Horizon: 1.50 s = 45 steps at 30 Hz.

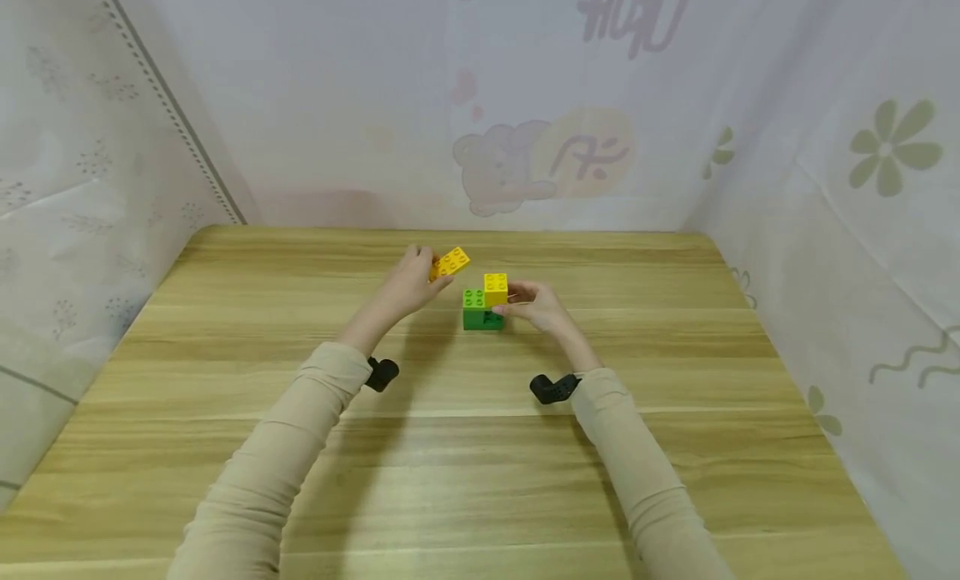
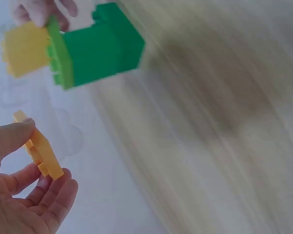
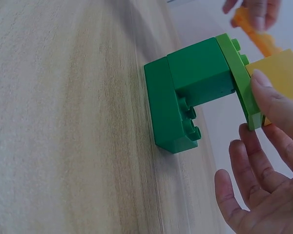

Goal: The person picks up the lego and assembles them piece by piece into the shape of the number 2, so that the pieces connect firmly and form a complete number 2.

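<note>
While the left hand (image 1: 408,284) pinches a thin yellow piece (image 1: 452,262) between thumb and fingers, the right hand (image 1: 538,305) grips the upper part of a block stack (image 1: 474,318), its thumb on the near side where the yellow block (image 1: 496,292) meets the light green plate (image 1: 473,299). The stack is near the far side of the wooden table (image 1: 450,480). At its bottom is a dark green base (image 3: 166,107), with a second dark green brick (image 3: 200,70) on its left part and bare studs showing on its right. The light green plate lies across that second brick and overhangs rightward, with the yellow block on its right end and open studs on its left. The thin yellow piece is tilted, up and left of the stack, apart from it.
</note>
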Available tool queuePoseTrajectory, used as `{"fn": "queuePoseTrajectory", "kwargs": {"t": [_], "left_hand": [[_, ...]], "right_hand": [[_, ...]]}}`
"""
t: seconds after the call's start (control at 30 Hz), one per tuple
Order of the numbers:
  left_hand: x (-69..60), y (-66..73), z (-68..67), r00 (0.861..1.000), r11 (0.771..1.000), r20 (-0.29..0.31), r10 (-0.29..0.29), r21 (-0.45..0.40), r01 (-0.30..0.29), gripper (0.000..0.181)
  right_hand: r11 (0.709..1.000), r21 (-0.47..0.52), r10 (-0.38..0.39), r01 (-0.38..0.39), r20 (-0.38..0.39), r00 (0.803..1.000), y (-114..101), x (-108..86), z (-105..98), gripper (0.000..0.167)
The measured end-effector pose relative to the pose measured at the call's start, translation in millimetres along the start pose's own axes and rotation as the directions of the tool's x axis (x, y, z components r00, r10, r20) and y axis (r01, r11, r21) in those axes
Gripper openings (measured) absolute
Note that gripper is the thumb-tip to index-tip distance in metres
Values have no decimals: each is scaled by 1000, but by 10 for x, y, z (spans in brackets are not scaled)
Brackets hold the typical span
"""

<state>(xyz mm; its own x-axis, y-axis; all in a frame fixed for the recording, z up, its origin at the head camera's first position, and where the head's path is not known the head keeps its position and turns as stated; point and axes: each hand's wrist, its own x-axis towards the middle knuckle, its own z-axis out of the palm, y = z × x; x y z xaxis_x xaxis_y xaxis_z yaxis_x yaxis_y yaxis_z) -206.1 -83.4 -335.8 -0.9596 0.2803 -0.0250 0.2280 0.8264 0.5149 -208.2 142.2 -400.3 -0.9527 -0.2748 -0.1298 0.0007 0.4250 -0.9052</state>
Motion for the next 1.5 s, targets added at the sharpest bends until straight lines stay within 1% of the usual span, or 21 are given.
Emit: {"fn": "queuePoseTrajectory", "kwargs": {"t": [0.1,0.23,0.37,0.47,0.6,0.7,0.9,0.97,1.23,1.4,1.5], "left_hand": [[-1,100,-20,999,999,2,40,-3,-40,43],[-12,223,-45,997,997,14,75,-9,-75,42],[-15,308,-40,994,994,24,111,-22,-110,43],[-22,354,-32,990,990,23,143,-25,-142,43],[-39,414,-38,985,985,26,172,-25,-172,42],[-51,448,-40,980,980,30,198,-21,-198,41],[-63,455,-24,955,956,37,293,10,-293,36],[-63,441,-13,950,951,38,309,23,-310,35],[-54,359,30,951,948,69,300,92,-306,33],[-45,321,52,948,944,80,309,97,-315,34],[-40,332,50,945,941,82,315,98,-322,33]], "right_hand": [[1000,-1,0,0,1,1000,2,0,-9,53],[1000,-1,8,-8,0,1000,6,3,-12,54],[999,7,36,-36,15,999,-162,-102,-25,52],[998,30,55,-55,31,998,-189,-110,-32,53],[998,49,38,-39,25,999,-28,0,-19,54],[999,41,16,-17,18,1000,-7,5,-12,54],[999,45,4,-4,14,1000,-15,-15,-5,50],[999,47,11,-12,11,1000,-15,-16,-3,49],[1000,25,18,-18,16,1000,1,2,11,52],[1000,6,12,-12,7,1000,-7,-3,7,50],[1000,3,8,-8,3,1000,-6,-2,0,50]]}}
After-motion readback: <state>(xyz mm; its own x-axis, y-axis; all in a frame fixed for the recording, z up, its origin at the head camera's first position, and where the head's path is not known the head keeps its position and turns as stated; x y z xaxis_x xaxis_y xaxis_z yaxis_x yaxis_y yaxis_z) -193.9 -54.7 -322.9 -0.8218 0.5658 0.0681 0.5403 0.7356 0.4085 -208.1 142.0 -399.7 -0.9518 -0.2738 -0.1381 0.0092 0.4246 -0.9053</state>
